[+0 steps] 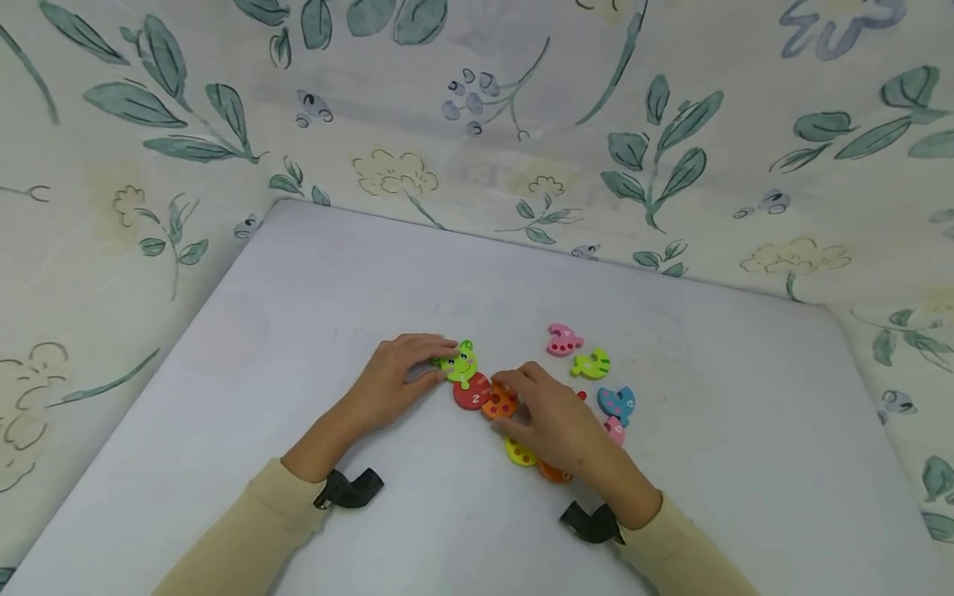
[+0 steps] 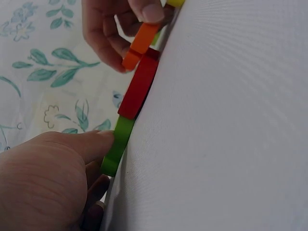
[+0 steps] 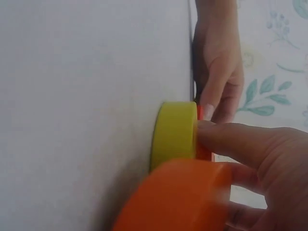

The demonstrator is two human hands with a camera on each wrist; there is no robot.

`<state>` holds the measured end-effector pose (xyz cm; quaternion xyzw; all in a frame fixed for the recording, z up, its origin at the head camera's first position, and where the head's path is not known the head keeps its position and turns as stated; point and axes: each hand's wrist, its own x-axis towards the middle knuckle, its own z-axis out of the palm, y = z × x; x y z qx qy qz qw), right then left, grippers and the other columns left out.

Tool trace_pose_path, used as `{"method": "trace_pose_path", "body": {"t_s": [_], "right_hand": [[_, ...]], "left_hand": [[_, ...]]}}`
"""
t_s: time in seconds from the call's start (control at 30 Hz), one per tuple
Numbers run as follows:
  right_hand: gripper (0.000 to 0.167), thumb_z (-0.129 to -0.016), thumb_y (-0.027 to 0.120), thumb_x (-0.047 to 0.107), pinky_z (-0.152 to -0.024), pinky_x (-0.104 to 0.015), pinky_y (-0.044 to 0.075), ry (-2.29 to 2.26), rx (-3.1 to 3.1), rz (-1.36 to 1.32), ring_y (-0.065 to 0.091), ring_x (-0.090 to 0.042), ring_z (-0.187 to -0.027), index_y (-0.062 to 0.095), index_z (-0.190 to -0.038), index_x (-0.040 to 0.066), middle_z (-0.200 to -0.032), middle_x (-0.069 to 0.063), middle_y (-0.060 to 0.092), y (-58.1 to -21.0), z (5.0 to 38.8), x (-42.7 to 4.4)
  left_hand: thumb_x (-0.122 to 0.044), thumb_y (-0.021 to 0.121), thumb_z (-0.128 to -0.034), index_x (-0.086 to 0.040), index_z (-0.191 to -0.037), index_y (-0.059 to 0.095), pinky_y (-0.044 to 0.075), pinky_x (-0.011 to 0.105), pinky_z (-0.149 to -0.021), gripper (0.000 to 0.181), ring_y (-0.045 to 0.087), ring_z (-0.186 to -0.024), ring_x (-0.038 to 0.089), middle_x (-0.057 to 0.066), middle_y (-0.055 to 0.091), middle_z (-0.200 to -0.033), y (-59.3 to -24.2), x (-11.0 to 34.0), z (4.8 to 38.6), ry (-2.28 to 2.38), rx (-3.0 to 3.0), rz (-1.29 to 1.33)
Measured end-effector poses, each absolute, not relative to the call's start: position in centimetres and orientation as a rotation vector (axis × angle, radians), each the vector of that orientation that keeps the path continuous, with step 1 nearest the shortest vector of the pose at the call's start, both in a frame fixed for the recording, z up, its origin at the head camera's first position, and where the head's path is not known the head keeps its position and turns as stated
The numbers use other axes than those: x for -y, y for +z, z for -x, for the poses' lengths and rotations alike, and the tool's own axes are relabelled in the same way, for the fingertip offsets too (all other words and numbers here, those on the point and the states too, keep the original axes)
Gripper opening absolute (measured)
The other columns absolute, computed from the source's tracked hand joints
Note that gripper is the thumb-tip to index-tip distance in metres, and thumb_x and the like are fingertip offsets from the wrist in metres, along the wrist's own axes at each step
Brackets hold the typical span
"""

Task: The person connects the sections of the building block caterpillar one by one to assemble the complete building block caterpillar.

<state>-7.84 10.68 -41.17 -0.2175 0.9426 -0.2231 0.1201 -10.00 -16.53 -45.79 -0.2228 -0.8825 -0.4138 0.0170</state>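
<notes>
My left hand (image 1: 395, 377) pinches a flat green smiling head piece (image 1: 460, 364) between thumb and fingers. A round red piece (image 1: 472, 393) marked 2 joins the head piece at its lower right. My right hand (image 1: 559, 418) grips an orange dotted piece (image 1: 498, 404) at the red piece's edge. In the left wrist view that orange piece (image 2: 143, 39) sits slightly tilted against the red piece (image 2: 139, 86); whether they interlock I cannot tell. Below the right hand lie a yellow dotted piece (image 1: 520, 452) and another orange piece (image 1: 554, 473), partly hidden by the hand.
Right of the right hand lie a pink piece (image 1: 564, 340), a yellow-green striped piece (image 1: 592, 364), a blue dotted piece (image 1: 617, 402) and another pink piece (image 1: 614, 430). The white table (image 1: 335, 290) meets leaf-patterned cloth (image 1: 477, 190) at the back and sides.
</notes>
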Motion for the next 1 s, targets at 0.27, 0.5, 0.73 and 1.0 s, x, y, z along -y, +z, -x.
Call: {"method": "trace_pose_path", "body": {"t_s": [0.27, 0.5, 0.73, 1.0], "right_hand": [[0.061, -0.085, 0.090, 0.030, -0.074, -0.023, 0.054, -0.636, -2.754, 0.650, 0.058, -0.011, -0.095, 0.065, -0.139, 0.022, -0.122, 0.001, 0.061, -40.8, 8.0, -10.5], [0.060, -0.085, 0.089, 0.030, -0.074, -0.024, 0.054, -0.604, -2.740, 0.647, 0.058, -0.012, -0.097, 0.066, -0.140, 0.020, -0.121, 0.000, 0.059, -40.9, 8.3, -10.3], [0.060, -0.086, 0.089, 0.031, -0.075, -0.024, 0.054, -0.582, -2.743, 0.659, 0.058, -0.012, -0.097, 0.065, -0.140, 0.020, -0.122, -0.001, 0.059, -40.9, 8.3, -10.4], [0.062, -0.085, 0.089, 0.033, -0.079, -0.027, 0.056, -0.557, -2.757, 0.690, 0.060, -0.013, -0.100, 0.065, -0.140, 0.018, -0.122, -0.002, 0.059, -41.1, 8.2, -10.4]], "left_hand": [[-0.016, 0.077, -0.0969, -0.019, -0.137, 0.070, 0.033, 0.057, -0.112, 0.041, 0.050, -0.139, 0.023, -0.003, 0.064, -0.143, -45.6, 16.3, 9.9, -1.294, 2.759, 0.675], [-0.016, 0.077, -0.0969, -0.018, -0.137, 0.070, 0.034, 0.059, -0.112, 0.041, 0.050, -0.139, 0.024, -0.001, 0.064, -0.143, -45.3, 16.4, 9.9, -1.276, 2.770, 0.667], [-0.026, 0.082, -0.0936, -0.021, -0.139, 0.069, 0.033, 0.056, -0.112, 0.048, 0.047, -0.141, 0.022, -0.004, 0.062, -0.145, -45.3, 16.2, 9.8, -1.252, 2.803, 0.647], [-0.044, 0.088, -0.0849, -0.023, -0.143, 0.065, 0.033, 0.054, -0.109, 0.066, 0.043, -0.143, 0.021, -0.006, 0.057, -0.150, -45.3, 15.4, 9.5, -1.125, 2.871, 0.651]]}}
